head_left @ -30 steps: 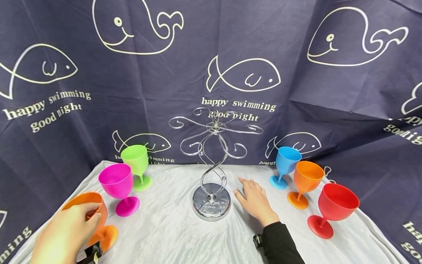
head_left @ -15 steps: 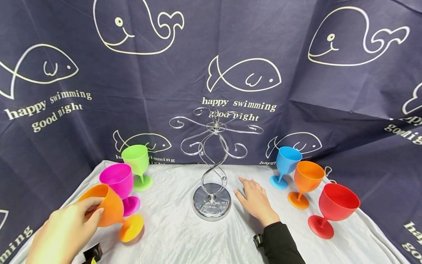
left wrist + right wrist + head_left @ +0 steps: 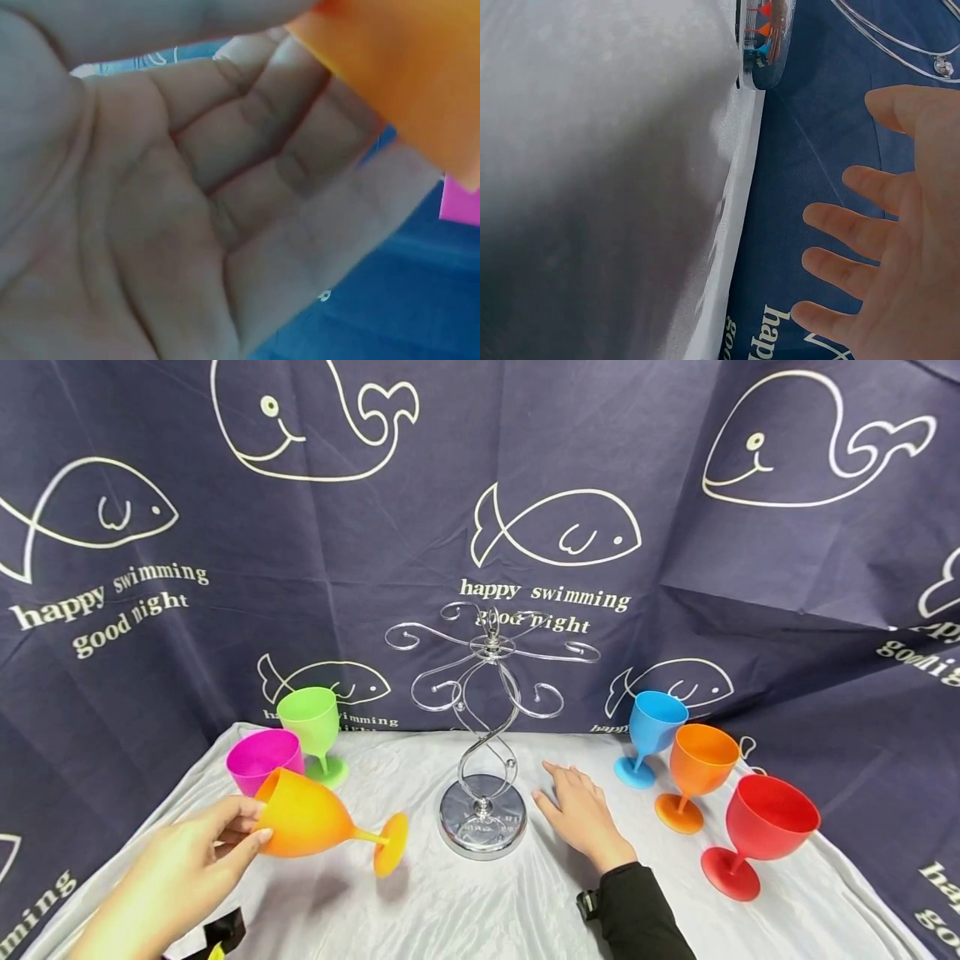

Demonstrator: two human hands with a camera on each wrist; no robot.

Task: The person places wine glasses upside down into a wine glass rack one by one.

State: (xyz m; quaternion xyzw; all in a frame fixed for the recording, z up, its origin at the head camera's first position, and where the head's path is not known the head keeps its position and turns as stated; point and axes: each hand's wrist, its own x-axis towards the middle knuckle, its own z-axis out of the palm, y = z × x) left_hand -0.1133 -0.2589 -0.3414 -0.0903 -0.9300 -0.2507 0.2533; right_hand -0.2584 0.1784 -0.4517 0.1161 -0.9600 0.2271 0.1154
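My left hand pinches an orange goblet by its rim, thumb on the near side. The goblet is tipped on its side above the cloth, its foot pointing right toward the metal stand. In the left wrist view the orange bowl lies between thumb and fingers. My right hand is at the right of the stand, fingers spread and holding nothing; the right wrist view shows the same hand with fingers apart. The chrome stand has curled arms and a round mirrored base.
Behind the held goblet stand a magenta goblet and a green goblet. On the right stand a blue goblet, another orange goblet and a red goblet. A dark printed curtain hangs behind the white cloth.
My left hand has lifted the orange goblet off the cloth, tilted it sideways and carried it right, toward the stand. The right hand has stayed in place.
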